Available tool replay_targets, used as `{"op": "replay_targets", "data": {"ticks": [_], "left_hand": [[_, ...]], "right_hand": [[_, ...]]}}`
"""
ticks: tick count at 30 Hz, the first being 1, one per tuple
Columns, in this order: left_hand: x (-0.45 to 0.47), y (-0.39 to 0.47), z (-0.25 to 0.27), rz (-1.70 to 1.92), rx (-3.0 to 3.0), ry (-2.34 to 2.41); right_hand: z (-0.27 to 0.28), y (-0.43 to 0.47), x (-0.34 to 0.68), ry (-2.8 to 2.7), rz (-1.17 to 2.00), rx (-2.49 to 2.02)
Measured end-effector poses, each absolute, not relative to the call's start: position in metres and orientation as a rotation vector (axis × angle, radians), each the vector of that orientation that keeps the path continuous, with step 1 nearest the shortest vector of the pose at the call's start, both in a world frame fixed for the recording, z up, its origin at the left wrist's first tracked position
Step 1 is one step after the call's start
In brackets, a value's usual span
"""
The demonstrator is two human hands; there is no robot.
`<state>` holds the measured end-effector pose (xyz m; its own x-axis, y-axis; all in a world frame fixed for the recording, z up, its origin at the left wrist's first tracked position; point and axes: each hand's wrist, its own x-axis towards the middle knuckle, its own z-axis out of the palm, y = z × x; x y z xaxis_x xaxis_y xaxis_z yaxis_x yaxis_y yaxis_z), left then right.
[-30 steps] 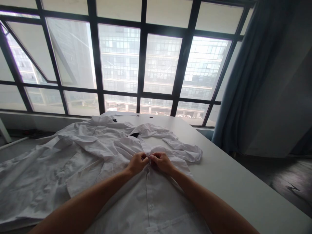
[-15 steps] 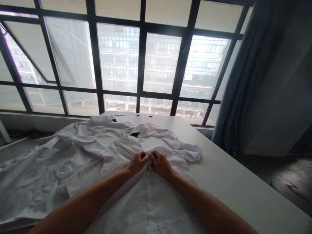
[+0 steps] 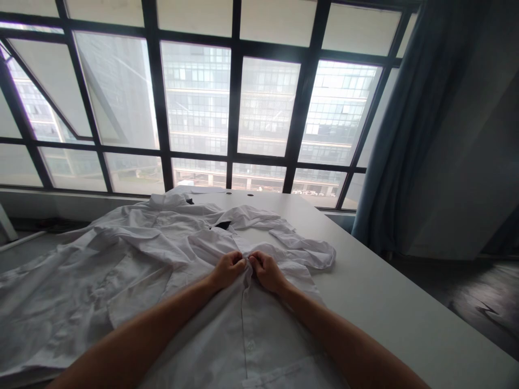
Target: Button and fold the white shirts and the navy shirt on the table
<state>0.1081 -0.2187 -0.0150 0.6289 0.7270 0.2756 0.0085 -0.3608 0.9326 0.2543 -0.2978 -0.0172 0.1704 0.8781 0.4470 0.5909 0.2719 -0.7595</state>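
A white coat (image 3: 279, 335) lies spread on the table, its front edges meeting along a line that runs toward me. My left hand (image 3: 228, 268) pinches the cloth at the upper part of this front seam. Right beside it, my right hand (image 3: 265, 270) pinches the other side, fingertips nearly touching the left ones. Whatever sits between the fingertips is too small and covered to make out. Below the hands, a button (image 3: 250, 344) shows faintly on the front strip. One sleeve (image 3: 308, 251) stretches to the right, its end on the table.
More crumpled white garments (image 3: 81, 281) cover the left side. A dark patch (image 3: 221, 225) shows near the collar. The white table (image 3: 373, 302) has its edge on the right. Behind stand a black-framed window (image 3: 233, 108) and a blue-grey curtain (image 3: 389, 162).
Both hands stay at the same spot on the coat front, with only a slight shift of the fingers. The cloth just below them is folded a little differently.
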Motion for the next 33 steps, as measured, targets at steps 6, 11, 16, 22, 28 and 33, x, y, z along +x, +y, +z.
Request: {"op": "replay_targets", "data": {"ticks": [6, 11, 16, 22, 28, 33], "left_hand": [[0.105, -0.218, -0.012, 0.809, 1.789, 0.567], [0.108, -0.216, -0.015, 0.859, 1.859, 0.605], [0.112, -0.214, -0.022, 0.899, 1.882, 0.669], [0.113, -0.213, -0.027, 0.921, 1.901, 0.692], [0.112, -0.217, -0.026, 0.895, 2.016, 0.626], [0.108, -0.216, -0.026, 0.882, 2.228, 0.668]], "right_hand": [[-0.017, -0.297, 0.254, -1.516, 0.354, -1.416], [-0.013, -0.302, 0.250, -1.545, 0.222, -1.503], [-0.009, -0.307, 0.248, -1.676, -0.035, -1.538], [-0.006, -0.307, 0.249, -1.697, -0.028, -1.605], [-0.008, -0.302, 0.258, -1.638, 0.294, -1.652], [-0.015, -0.292, 0.267, -1.581, 0.437, -1.667]]}}
